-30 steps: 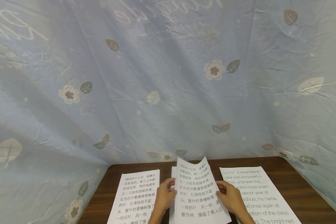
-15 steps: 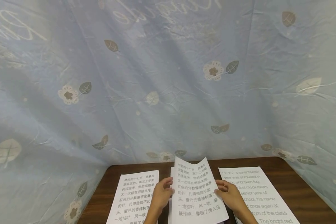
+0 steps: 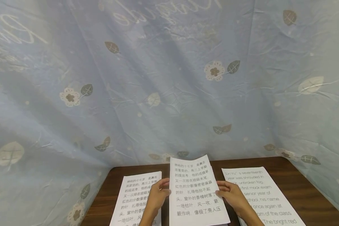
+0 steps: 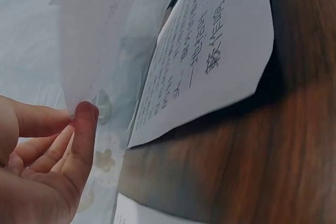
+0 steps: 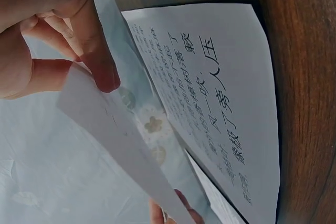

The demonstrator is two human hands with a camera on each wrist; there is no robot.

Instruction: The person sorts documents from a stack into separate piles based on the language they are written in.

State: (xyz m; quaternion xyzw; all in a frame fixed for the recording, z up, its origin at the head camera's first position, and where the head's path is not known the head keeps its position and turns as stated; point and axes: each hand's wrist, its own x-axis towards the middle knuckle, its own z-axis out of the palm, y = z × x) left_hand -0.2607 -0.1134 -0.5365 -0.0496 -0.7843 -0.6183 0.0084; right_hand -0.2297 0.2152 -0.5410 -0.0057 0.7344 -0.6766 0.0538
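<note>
My left hand pinches the left edge of a white paper sheet printed with large Chinese text. On the opposite edge, my right hand pinches the same sheet between thumb and fingers. The sheet is raised and tilted, its upper edge slightly bowed. Below it, in the left wrist view, printed paper with Chinese text lies on the table; the right wrist view shows this lower paper too. From the head view, the raised sheet hides most of it.
To the left lies a stack of Chinese-printed paper, partly covered by my left forearm. English-printed paper lies to the right, overlapped by my right hand. The dark wooden table meets a pale blue curtain with leaf and flower prints.
The held sheet has shifted left and its top edge has become flatter. My left hand has moved left with it, over the left stack; the right hand shifted only slightly.
</note>
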